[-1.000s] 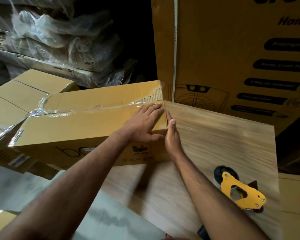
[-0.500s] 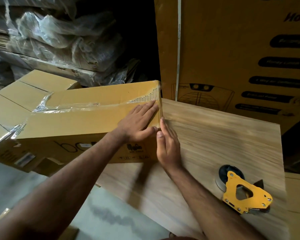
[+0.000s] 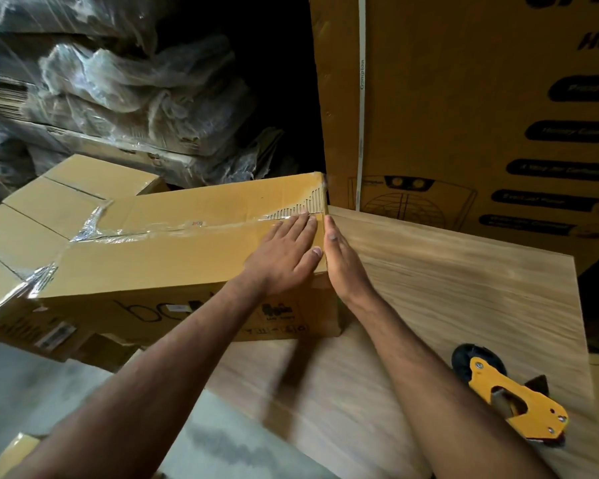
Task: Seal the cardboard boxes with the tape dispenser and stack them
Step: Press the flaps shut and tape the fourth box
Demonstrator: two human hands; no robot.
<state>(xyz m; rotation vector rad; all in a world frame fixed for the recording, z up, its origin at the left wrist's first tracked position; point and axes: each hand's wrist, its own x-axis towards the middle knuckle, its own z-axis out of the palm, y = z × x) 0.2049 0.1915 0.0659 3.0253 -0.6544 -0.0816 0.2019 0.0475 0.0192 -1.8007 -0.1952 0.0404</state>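
A long brown cardboard box point(image 3: 146, 257) lies on the wooden tabletop point(image 3: 446, 281), with clear tape running along its top seam. My left hand point(image 3: 284, 252) lies flat on the box's top at its right end, fingers straight, pressing on the tape. My right hand point(image 3: 343, 264) stands on edge against the box's right end face, fingers straight and pointing away from me. The yellow tape dispenser point(image 3: 512, 399) lies by itself on the tabletop at the lower right, well clear of both hands.
A second taped cardboard box point(image 3: 49, 202) sits behind and left of the long one. A tall printed carton point(image 3: 464, 108) stands at the back right. Plastic-wrapped stacks point(image 3: 118, 91) fill the back left. A small box corner point(image 3: 14, 454) shows on the grey floor.
My right hand has slid up the box's end face and now stands straighter against it. My left hand has shifted slightly toward the right end along the tape.
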